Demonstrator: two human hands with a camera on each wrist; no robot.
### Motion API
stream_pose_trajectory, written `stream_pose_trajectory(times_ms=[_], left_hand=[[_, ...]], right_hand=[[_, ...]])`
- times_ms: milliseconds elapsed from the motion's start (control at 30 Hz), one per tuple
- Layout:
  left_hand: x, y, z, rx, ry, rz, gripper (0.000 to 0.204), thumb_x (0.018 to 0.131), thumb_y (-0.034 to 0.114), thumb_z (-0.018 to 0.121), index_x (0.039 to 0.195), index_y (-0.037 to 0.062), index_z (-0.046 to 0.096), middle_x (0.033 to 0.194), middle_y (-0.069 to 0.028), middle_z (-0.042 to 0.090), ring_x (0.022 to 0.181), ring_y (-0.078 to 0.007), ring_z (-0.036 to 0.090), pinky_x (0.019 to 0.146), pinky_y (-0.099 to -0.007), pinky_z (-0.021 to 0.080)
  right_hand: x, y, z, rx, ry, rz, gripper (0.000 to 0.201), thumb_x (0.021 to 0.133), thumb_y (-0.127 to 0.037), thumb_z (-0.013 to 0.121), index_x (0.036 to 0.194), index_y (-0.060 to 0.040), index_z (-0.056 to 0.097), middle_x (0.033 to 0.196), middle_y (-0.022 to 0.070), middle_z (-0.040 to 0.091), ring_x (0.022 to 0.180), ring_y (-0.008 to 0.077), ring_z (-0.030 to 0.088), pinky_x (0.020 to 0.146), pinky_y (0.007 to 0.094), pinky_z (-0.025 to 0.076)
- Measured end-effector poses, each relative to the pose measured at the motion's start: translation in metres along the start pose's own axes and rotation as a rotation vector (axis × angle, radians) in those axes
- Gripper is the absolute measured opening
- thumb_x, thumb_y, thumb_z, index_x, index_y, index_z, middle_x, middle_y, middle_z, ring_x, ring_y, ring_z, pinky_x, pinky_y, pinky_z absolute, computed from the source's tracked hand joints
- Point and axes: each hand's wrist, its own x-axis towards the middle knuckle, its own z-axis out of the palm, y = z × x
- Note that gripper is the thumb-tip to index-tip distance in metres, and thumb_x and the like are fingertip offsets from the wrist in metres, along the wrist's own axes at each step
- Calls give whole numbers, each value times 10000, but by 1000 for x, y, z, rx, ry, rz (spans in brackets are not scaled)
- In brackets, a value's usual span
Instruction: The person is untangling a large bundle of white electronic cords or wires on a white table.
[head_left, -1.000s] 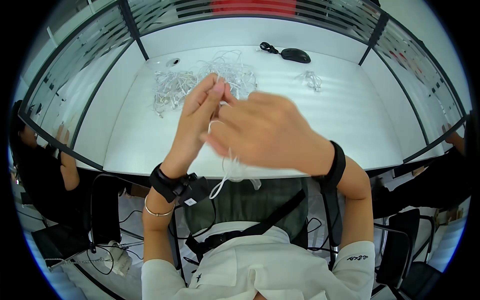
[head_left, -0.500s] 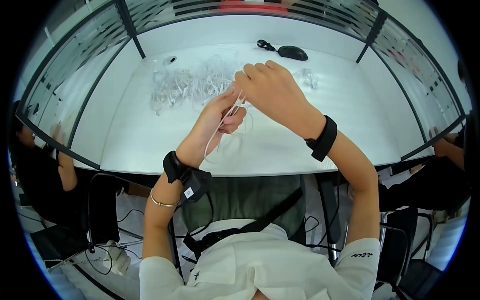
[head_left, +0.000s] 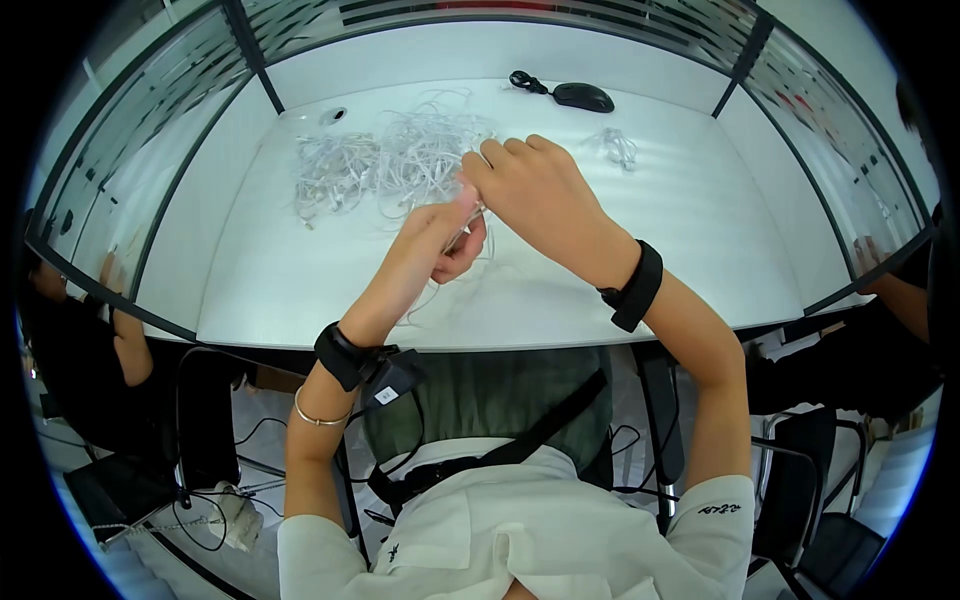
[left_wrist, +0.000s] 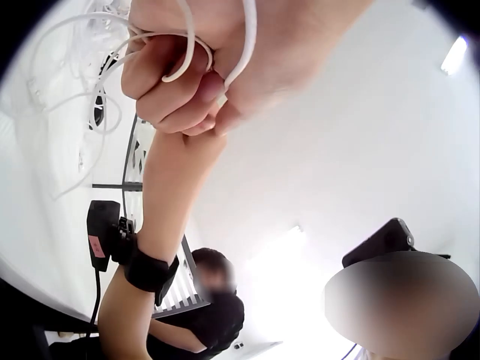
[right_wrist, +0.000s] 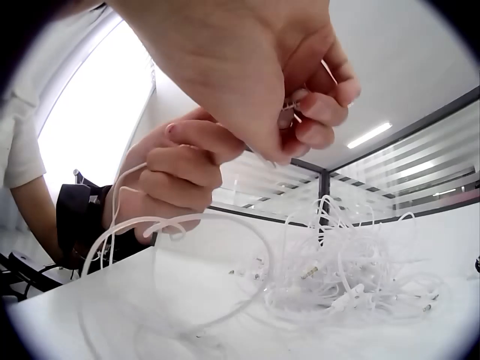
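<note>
A thin white cable (left_wrist: 250, 37) is held between the two hands, over the front half of the desk. My left hand (head_left: 428, 245) grips it in curled fingers, and loose loops hang below in the head view. The right hand (head_left: 535, 190) meets the left at the fingertips. In the right wrist view, its thumb and fingers pinch a small ridged piece of the cable (right_wrist: 292, 105), mostly hidden by the fingers. Behind the hands lies a tangled pile of white cables (head_left: 425, 150), some with metal plug tips.
A second heap of white cables (head_left: 335, 170) sits left of the pile. Farther right lies a small white cable bundle (head_left: 619, 150). A black mouse (head_left: 583, 97) with coiled cord rests at the back. Partitions (head_left: 180, 190) enclose the white desk (head_left: 600, 270); people sit on both sides.
The right hand has swung up and right from across the left hand, so the two now meet at the fingertips. The cable loops have shifted with them.
</note>
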Motion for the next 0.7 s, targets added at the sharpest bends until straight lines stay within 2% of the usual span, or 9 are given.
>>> stream_pose_trajectory(times_ms=[67, 167, 267, 300, 400, 433, 533, 567, 700], left_hand=[[0, -5, -2, 7, -58, 43, 456, 977, 427, 385, 631, 134, 344, 513, 72, 209, 467, -37, 152, 429, -234, 100], [-2, -6, -4, -15, -63, 86, 456, 979, 397, 406, 618, 147, 286, 511, 70, 212, 467, -38, 152, 428, -235, 100], [-3, -8, -5, -69, -38, 109, 454, 983, 384, 402, 619, 144, 276, 508, 70, 210, 466, -38, 153, 426, -235, 102], [-4, -9, -7, -87, -27, 120, 453, 985, 382, 397, 619, 142, 279, 506, 69, 208, 466, -39, 154, 426, -234, 104], [-4, -12, -11, -127, -7, 173, 444, 989, 380, 386, 633, 135, 288, 510, 65, 221, 468, -39, 162, 427, -231, 108], [-5, -11, -10, -137, 5, 177, 437, 991, 379, 381, 641, 133, 294, 514, 63, 228, 470, -39, 164, 427, -231, 111], [-6, -9, -5, -139, 21, 208, 417, 996, 378, 370, 667, 125, 318, 526, 58, 250, 473, -39, 173, 428, -231, 120], [-6, -10, -4, -125, 18, 228, 411, 997, 377, 367, 677, 123, 328, 530, 56, 258, 473, -40, 177, 429, -230, 123], [-8, -9, -1, -9, 3, 253, 407, 998, 378, 364, 692, 110, 350, 525, 49, 290, 463, -40, 201, 428, -222, 155]], right_hand=[[-2, -3, 5, -50, -109, 2, 136, 709, -116, 650, 762, -78, 530, 674, 28, 509, 579, 164, 543, 541, 286, 403], [1, 1, 2, 36, -41, 27, 137, 749, -133, 651, 808, -93, 533, 703, 27, 522, 587, 183, 552, 541, 305, 418], [4, 12, -6, 98, -31, 155, 161, 786, -173, 652, 873, -112, 532, 727, 32, 536, 588, 216, 553, 538, 320, 427], [2, 18, -5, 151, -77, 218, 181, 814, -178, 635, 955, -127, 533, 777, 12, 572, 596, 213, 564, 543, 311, 432], [-4, 29, 1, 474, -258, 377, 201, 826, -180, 613, 965, -69, 519, 839, 35, 602, 607, 223, 584, 545, 317, 448], [-2, 27, -2, 645, -451, 453, 228, 867, -196, 576, 1046, -67, 520, 948, 36, 626, 671, 190, 604, 603, 317, 475], [-7, 15, 3, 1196, -461, 364, 282, 893, -220, 546, 1135, -78, 522, 1012, 47, 623, 797, 175, 608, 692, 320, 490], [-8, 13, -2, 1254, -507, 364, 358, 893, -252, 547, 1197, -68, 508, 1107, 79, 590, 995, 203, 567, 843, 335, 460], [-13, 11, -11, 1397, -556, 347, 504, 869, -314, 576, 1279, -43, 468, 1248, 121, 517, 1168, 219, 471, 1004, 336, 342]])
